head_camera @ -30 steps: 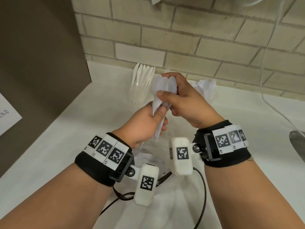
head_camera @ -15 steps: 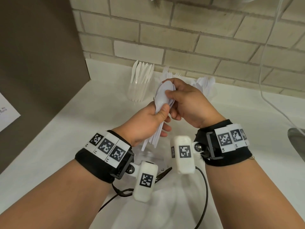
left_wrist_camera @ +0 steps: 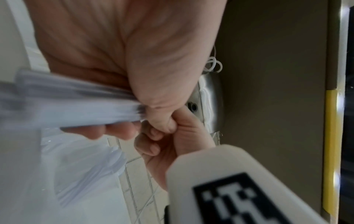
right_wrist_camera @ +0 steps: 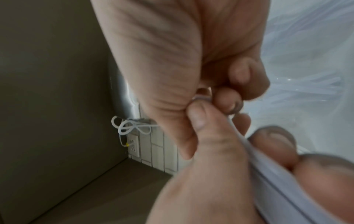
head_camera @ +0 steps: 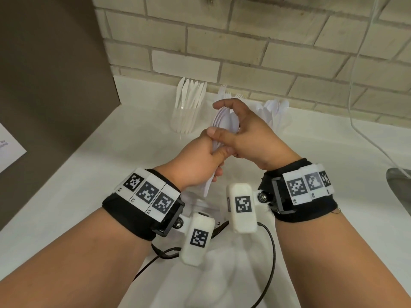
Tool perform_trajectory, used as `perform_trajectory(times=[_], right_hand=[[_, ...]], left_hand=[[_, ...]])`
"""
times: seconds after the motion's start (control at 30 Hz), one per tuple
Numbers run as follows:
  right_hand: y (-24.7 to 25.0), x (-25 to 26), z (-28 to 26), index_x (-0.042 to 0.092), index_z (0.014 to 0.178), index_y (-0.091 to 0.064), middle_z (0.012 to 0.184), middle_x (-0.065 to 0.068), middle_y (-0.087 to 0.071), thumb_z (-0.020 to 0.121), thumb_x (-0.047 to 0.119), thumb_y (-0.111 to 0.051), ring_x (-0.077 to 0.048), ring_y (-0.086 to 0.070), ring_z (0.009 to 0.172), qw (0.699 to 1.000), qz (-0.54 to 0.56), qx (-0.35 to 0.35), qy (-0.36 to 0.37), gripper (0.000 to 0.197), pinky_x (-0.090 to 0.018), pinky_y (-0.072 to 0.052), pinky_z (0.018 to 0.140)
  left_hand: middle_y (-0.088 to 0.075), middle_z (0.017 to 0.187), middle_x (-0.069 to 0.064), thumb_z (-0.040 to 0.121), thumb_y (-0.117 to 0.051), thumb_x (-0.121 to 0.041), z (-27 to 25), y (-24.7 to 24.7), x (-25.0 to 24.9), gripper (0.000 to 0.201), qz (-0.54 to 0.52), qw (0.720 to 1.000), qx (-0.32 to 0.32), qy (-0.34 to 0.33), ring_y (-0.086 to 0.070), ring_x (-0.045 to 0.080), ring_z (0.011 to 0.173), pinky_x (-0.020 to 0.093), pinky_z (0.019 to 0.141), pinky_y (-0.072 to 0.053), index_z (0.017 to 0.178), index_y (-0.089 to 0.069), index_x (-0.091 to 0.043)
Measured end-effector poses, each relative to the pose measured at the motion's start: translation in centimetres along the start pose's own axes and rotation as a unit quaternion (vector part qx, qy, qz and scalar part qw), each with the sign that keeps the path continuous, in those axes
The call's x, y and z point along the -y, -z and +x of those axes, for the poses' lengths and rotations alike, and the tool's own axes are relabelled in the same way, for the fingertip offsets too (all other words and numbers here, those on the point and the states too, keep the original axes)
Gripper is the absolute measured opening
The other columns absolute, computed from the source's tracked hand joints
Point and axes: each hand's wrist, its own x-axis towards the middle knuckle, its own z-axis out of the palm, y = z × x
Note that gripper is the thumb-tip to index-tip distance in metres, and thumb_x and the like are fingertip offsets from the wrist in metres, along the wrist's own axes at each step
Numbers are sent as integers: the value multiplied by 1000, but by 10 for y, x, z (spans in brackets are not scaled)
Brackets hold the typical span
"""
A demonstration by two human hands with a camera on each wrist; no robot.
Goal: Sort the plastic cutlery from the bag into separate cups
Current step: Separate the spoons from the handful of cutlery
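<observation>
A bundle of white plastic spoons (head_camera: 223, 123) stands upright between both hands above the white counter (head_camera: 93, 174). My left hand (head_camera: 213, 152) grips the handles (left_wrist_camera: 76, 104) from below. My right hand (head_camera: 224, 121) curls round the spoon bowls, thumb across the front. Behind the hands stand three clear cups: knives (head_camera: 189, 107) on the left, forks (head_camera: 224, 93) mostly hidden in the middle, spoons (head_camera: 274, 112) on the right. The clear plastic bag (head_camera: 211, 274) lies under my wrists. In the right wrist view the spoon handles (right_wrist_camera: 277, 174) run between the fingers of both hands.
A dark brown panel (head_camera: 55, 85) walls off the left side, with a white paper sheet (head_camera: 9, 150) on it. A brick wall (head_camera: 244, 41) runs along the back. A white cable (head_camera: 353, 96) hangs at the right, and a metal sink rim (head_camera: 400, 187) shows at the right edge.
The fanned spoons have been squared into a tighter stack. My right hand shifted from the front of the bowls to wrap round them, thumb now crossing over the left hand's fingers.
</observation>
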Motion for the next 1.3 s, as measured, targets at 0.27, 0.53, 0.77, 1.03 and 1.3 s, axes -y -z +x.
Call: perform_trajectory(times=[0.27, 0.53, 0.77, 1.03, 1.3], right_hand=[[14, 0, -6, 21, 135, -37, 82, -18, -55, 85, 21, -51, -22, -51, 58, 987, 140, 75, -18, 52, -31, -39, 48], [13, 9, -10, 15, 103, -59, 73, -14, -62, 83, 26, -73, -26, -52, 54, 997, 63, 50, -7, 27, -24, -33, 41], [19, 0, -14, 14, 95, -56, 64, -5, -53, 84, 12, -69, -18, -43, 46, 995, 93, -23, -25, 18, -22, -34, 41], [99, -12, 1, 21, 93, -51, 81, -3, -61, 81, 25, -68, -14, -58, 55, 955, -26, -295, 17, 21, -30, -49, 50], [120, -49, 50, 9, 112, -50, 112, -11, -59, 85, 24, -59, -23, -57, 99, 889, -207, -405, 52, 31, -28, -45, 81]], left_hand=[[-58, 70, -3, 92, -56, -19, -10, 14, 8, 7, -145, 984, 100, 21, -61, 14, 65, 32, 64, -56, 91, -63, -22], [-56, 74, 4, 88, -64, -13, -7, 7, 4, 10, -52, 991, 123, -2, -45, 16, 53, 28, 49, -44, 97, -60, -9], [-68, 105, -1, 79, -71, -41, -8, 19, 10, 51, 17, 998, 55, 7, -67, 10, 94, 33, 88, -53, 120, -55, -16], [-56, 121, -12, 77, -73, -44, -13, 54, 26, 22, 427, 876, 204, 92, -55, 10, 110, 29, 98, -44, 98, -68, -40], [-24, 147, -3, 65, -82, -32, 8, 19, 31, 89, 455, 877, 154, 20, -49, 18, 122, 28, 100, -44, 140, -36, -42]])
